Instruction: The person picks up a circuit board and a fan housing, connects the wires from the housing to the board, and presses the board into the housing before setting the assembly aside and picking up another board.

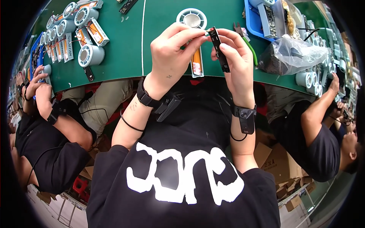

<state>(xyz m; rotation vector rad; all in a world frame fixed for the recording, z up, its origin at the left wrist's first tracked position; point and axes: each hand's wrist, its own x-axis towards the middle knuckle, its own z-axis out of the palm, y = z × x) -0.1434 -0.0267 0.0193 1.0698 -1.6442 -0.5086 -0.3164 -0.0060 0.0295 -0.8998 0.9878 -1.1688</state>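
While aloft, hands (171,46) (240,64) apparently palm-inward.

On the table (125,41) before us, 1 fan unit (191,18) lies behind our L hand (167,49) & R hand (237,57), w/ a circuit board (220,51) btwn them, in our R fingers. Far L we've a fan cluster (65,28), 1 loose strip (89,73) nr the table edge. Just R of our R hand: pliers (249,45), then a tray (251,21) w/ parts in it, plastic bag (292,55) on our side of it. 1 co-worker (57,163) sits L of us, another person (319,144) R; cardboard box (281,163) below table level, R.
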